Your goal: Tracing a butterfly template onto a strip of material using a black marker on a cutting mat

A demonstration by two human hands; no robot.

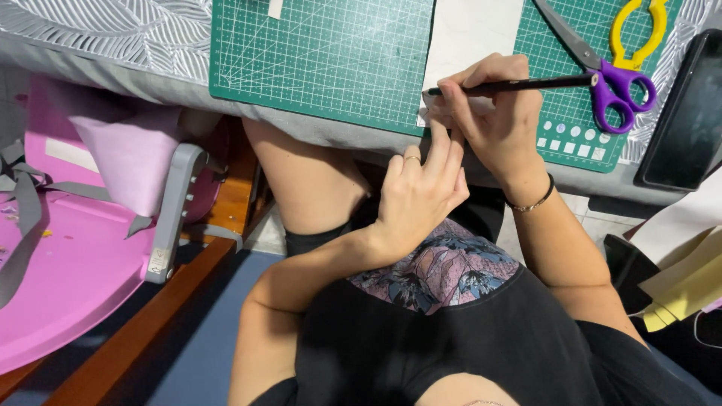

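A black pencil (519,85) is pinched between the thumb and fingers of the right hand (492,120), its tip resting on the white paper (470,34). The paper lies on the green mat (323,56), at the near edge. The paper's edge is pressed by the left hand (417,195), fingers loosely together, nothing gripped. Purple scissors (613,79) lie just beside the pencil's end.

— What sort of place was this?

— A home craft corner, it seemed. A green cutting mat (323,53) lay across the top of the frame, with purple scissors (609,79) at upper right.

— Why a home?

— A pink child's seat (68,263) with grey straps stood at left, probably a booster, beside a wooden bench (150,316).
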